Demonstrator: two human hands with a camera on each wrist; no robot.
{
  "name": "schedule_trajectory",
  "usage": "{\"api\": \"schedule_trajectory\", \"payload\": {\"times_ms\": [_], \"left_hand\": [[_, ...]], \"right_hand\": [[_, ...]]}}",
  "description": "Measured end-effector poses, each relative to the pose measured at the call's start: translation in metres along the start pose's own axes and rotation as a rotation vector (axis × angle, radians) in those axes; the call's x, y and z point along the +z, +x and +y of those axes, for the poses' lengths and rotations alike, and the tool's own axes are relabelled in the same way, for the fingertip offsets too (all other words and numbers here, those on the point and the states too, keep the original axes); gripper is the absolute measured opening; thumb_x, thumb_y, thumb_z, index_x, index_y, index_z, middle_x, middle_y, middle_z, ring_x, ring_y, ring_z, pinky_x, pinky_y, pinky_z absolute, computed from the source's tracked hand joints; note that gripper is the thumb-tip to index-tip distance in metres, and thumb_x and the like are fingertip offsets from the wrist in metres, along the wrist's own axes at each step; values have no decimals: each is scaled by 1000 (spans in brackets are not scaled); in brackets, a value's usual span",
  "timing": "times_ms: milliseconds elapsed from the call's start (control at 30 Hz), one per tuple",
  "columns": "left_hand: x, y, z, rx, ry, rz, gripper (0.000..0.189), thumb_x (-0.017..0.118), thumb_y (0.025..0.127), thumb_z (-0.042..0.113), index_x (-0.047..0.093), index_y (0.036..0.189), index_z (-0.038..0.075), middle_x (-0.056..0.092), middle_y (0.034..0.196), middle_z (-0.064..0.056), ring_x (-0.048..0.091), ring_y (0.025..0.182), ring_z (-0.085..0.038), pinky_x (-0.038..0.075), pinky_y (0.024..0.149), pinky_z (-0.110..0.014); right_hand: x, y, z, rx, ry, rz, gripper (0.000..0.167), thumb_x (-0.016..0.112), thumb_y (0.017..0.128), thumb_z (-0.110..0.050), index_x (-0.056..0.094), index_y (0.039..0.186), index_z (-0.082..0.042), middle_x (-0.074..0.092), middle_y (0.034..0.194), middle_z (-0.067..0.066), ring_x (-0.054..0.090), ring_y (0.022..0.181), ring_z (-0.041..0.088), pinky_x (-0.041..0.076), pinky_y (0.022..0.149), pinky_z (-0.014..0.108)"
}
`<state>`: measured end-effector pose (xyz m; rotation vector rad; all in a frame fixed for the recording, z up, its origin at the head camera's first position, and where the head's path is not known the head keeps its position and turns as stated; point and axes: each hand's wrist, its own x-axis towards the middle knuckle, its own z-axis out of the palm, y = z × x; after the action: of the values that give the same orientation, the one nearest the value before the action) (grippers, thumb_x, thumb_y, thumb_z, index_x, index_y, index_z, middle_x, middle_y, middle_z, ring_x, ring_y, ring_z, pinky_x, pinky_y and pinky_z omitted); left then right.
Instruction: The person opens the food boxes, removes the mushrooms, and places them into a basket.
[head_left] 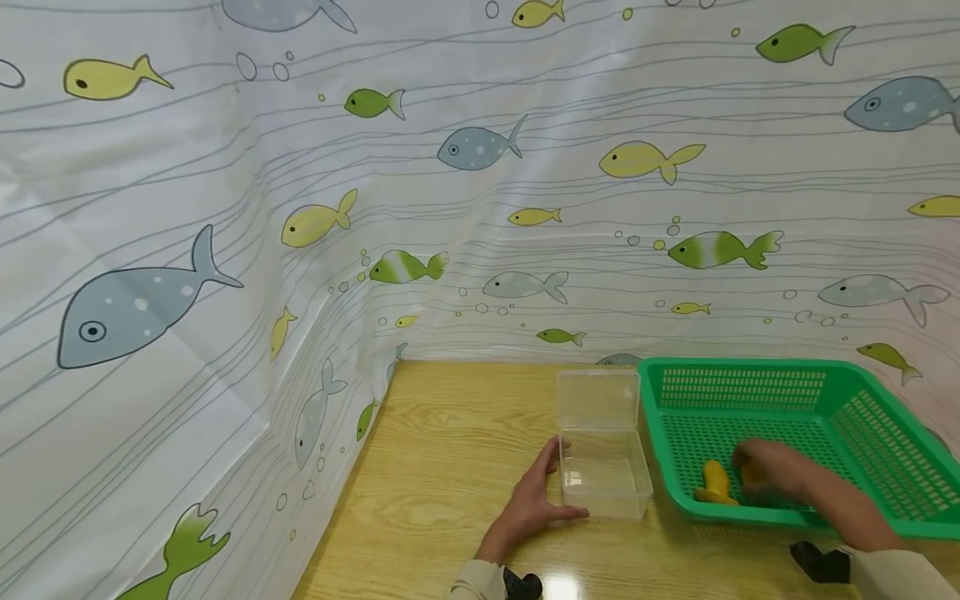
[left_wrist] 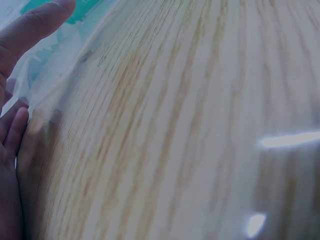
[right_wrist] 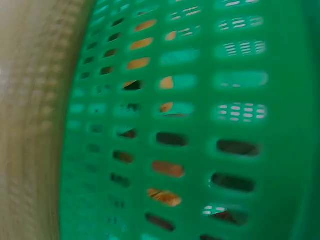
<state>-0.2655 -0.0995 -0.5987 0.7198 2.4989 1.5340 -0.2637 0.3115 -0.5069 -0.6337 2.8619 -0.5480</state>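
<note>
A clear plastic box point(head_left: 603, 467) stands on the wooden table, its clear lid point(head_left: 598, 400) raised at the back. My left hand point(head_left: 528, 500) rests against the box's left side, fingers extended along it and the thumb stretched by its front. In the left wrist view the thumb point(left_wrist: 30, 32) looks straight. My right hand point(head_left: 780, 468) reaches into the green basket point(head_left: 750, 364), curled around a yellow-orange piece point(head_left: 750, 473), mostly hidden by the fingers. Just left of it another yellow piece point(head_left: 716, 482), with a rounded upright part and a wider base, stands in the basket.
The basket's slotted wall point(right_wrist: 200, 122) fills most of the right wrist view, with yellow bits showing through. Wood-grain tabletop point(head_left: 442, 442) stretches left of the box. A white sheet point(head_left: 450, 208) printed with fish hangs behind and along the left.
</note>
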Motion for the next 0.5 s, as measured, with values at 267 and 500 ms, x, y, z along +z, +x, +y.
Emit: {"api": "schedule_trajectory", "payload": {"times_ms": [267, 500], "left_hand": [[0, 2, 0, 30, -30, 1, 111, 90, 81, 31, 19, 166, 23, 40, 165, 1, 45, 147, -21, 40, 120, -31], [2, 1, -1, 52, -22, 26, 111, 91, 80, 30, 21, 165, 16, 41, 164, -4, 47, 145, -25, 41, 119, -31]], "right_hand": [[-1, -3, -4, 23, 18, -37, 25, 81, 84, -11, 66, 101, -1, 66, 97, 7, 56, 80, 9, 45, 63, 26], [1, -4, -11, 44, 110, -94, 40, 75, 91, -15, 63, 117, 12, 67, 102, 14, 50, 77, 4, 42, 62, 26]]}}
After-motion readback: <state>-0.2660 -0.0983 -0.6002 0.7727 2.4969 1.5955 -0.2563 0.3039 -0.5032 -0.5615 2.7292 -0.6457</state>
